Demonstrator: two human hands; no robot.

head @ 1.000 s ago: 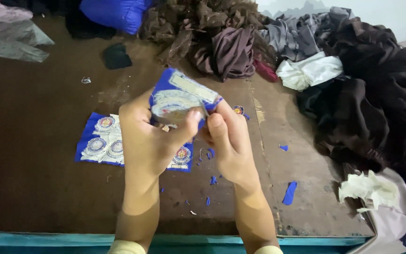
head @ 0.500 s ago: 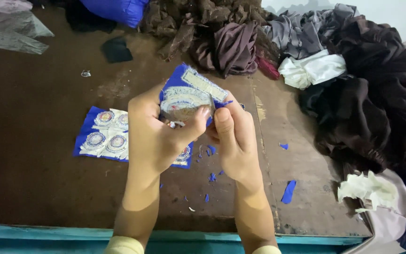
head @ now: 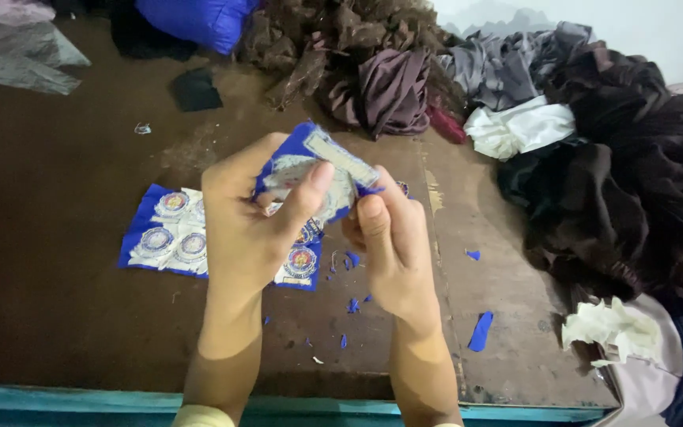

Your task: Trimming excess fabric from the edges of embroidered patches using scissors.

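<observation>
Holding a blue patch (head: 318, 170) above the table (head: 65, 308), both hands are closed on it: the left hand (head: 250, 217) pinches it with thumb on its face, the right hand (head: 389, 237) grips its lower right edge. Under the patch, a blue sheet (head: 167, 237) of round badges lies flat on the table. Blue scraps (head: 480, 332) lie right of the sheet. Beyond the patch and to its right, dark clothes (head: 634, 182) are heaped.
</observation>
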